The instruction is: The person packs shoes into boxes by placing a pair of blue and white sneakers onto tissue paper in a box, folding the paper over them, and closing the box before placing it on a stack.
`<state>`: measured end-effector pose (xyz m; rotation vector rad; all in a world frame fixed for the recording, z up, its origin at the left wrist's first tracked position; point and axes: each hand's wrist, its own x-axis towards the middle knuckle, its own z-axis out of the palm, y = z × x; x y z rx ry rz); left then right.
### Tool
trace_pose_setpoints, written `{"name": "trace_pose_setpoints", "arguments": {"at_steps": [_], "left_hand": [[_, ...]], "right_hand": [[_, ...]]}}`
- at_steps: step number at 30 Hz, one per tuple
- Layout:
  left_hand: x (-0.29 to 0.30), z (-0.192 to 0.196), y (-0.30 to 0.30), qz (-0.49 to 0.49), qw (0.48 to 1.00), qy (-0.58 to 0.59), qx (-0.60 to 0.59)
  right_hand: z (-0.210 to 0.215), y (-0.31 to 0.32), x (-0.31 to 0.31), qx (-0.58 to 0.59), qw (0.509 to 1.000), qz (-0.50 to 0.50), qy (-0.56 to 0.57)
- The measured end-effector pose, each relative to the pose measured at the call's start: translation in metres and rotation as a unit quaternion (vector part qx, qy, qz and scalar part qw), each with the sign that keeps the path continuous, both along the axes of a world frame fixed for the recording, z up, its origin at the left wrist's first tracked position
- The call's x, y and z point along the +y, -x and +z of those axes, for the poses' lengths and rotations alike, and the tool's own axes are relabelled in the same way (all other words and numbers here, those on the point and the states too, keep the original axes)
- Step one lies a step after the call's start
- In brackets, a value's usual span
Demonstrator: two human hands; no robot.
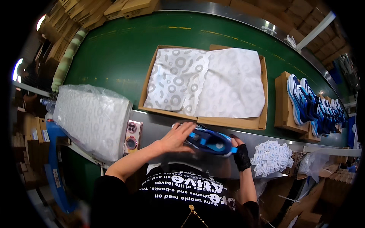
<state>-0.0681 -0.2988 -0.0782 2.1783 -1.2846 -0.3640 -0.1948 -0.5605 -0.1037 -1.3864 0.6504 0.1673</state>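
Observation:
A blue sneaker [212,143] is held level in front of me, its opening facing up. My left hand [175,139] is bare and grips the toe end, fingers over the top. At the heel, my right hand [241,155] has closed on the sneaker; it wears a black fingerless glove. Just beyond the shoe lies an open cardboard shoebox [263,81]. White tissue paper [232,85] with grey rings and dashes spreads across it, hiding the inside.
Left stand a plastic-wrapped paper stack [91,119] and a phone [133,136]. Small white packets [272,158] are heaped at right. Rows of blue sneakers [298,99] rest beside a cardboard box [282,100] on the green belt [121,49]. Shoeboxes [81,13] line the far left.

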Motion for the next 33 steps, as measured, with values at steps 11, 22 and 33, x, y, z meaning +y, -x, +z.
{"name": "trace_pose_setpoints", "arguments": {"at_steps": [11, 22, 33], "left_hand": [[0.018, 0.083, -0.036, 0.257, 0.860, 0.248, 0.364], [-0.040, -0.043, -0.151, 0.427, 0.717, 0.290, 0.469], [-0.044, -0.015, -0.108, 0.278, 0.799, 0.246, 0.473]], "right_hand": [[0.069, -0.061, 0.026, -0.181, 0.957, 0.187, -0.130], [0.033, -0.024, 0.033, -0.026, 0.974, 0.214, -0.071], [0.007, -0.077, 0.013, -0.115, 0.969, -0.200, 0.091]]}}
